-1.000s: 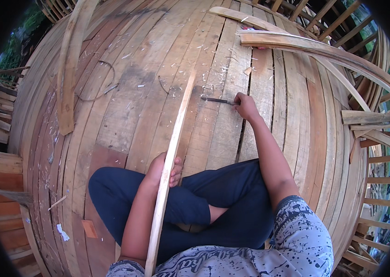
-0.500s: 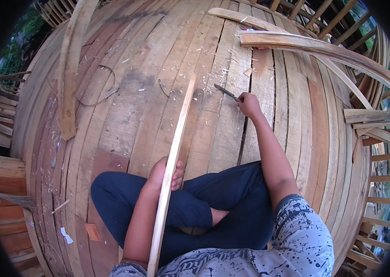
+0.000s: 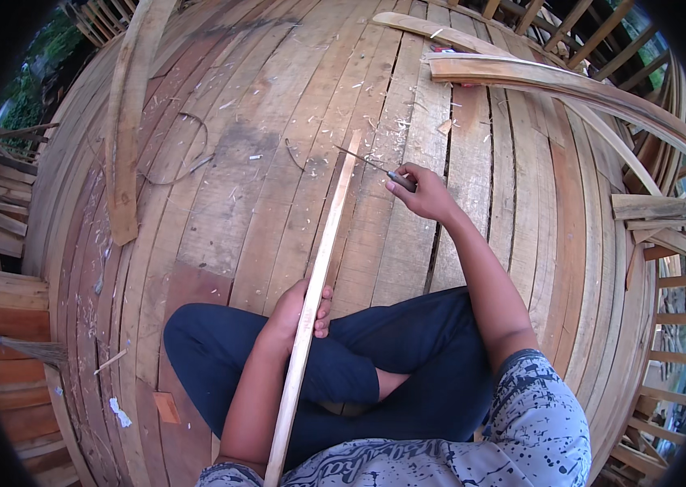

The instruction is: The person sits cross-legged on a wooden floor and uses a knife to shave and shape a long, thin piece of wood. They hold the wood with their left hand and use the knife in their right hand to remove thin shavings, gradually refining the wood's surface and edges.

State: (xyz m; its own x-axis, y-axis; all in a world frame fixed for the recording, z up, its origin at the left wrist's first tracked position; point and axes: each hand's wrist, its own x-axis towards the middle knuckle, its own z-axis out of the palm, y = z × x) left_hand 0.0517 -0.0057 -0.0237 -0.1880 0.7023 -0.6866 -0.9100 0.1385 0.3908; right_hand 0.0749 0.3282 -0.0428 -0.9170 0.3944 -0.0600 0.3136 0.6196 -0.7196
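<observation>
A long, pale wooden strip (image 3: 323, 260) slants from my lap out over the plank floor. My left hand (image 3: 301, 312) is wrapped round its middle, just above my crossed legs. Beyond and to the right, my right hand (image 3: 422, 191) grips the handle of a slim, dark-bladed knife (image 3: 369, 162). The blade points left and crosses the strip near its far end; whether it touches the wood I cannot tell. Several light shavings (image 3: 396, 130) are scattered on the boards around the tip.
A long board (image 3: 125, 138) lies at the left. Curved planks (image 3: 562, 81) reach across the far right, near stacked offcuts (image 3: 660, 208). A thin curved strand (image 3: 197, 134), a small reddish wood piece (image 3: 167, 407) and a brush-like bundle (image 3: 26, 347) are on the left side. Slatted railing (image 3: 680, 357) borders the right.
My right hand has moved left with the knife, bringing its blade from beside the strip to across its far end. The strip and my left hand have shifted slightly right in view.
</observation>
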